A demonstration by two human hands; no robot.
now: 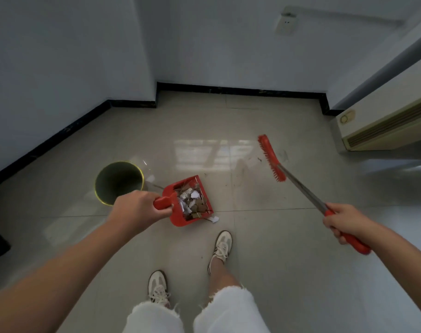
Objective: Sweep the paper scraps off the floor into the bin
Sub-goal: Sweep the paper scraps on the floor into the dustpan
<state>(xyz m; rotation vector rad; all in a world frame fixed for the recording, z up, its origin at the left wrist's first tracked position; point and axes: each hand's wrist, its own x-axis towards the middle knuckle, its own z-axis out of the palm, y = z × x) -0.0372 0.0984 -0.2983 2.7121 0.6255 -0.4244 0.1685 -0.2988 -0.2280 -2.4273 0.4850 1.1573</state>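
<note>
My left hand (135, 209) grips the handle of a red dustpan (174, 216) held above the floor, just right of the bin. White and brown paper scraps (192, 203) fill the pan. One white scrap (214, 219) hangs at the pan's front lip. The round bin (119, 181) with a yellow-green rim stands on the floor, its mouth open and dark inside. My right hand (344, 223) holds the red grip of a broom whose metal shaft runs up to the red brush head (270, 158), lifted off the floor.
Glossy beige floor tiles (264, 248) run to white walls with a black skirting (228, 88). A cream floor-standing unit (384, 123) sits at the right. My two feet in white trainers (220, 248) stand below the dustpan. A dark object lies at the left edge.
</note>
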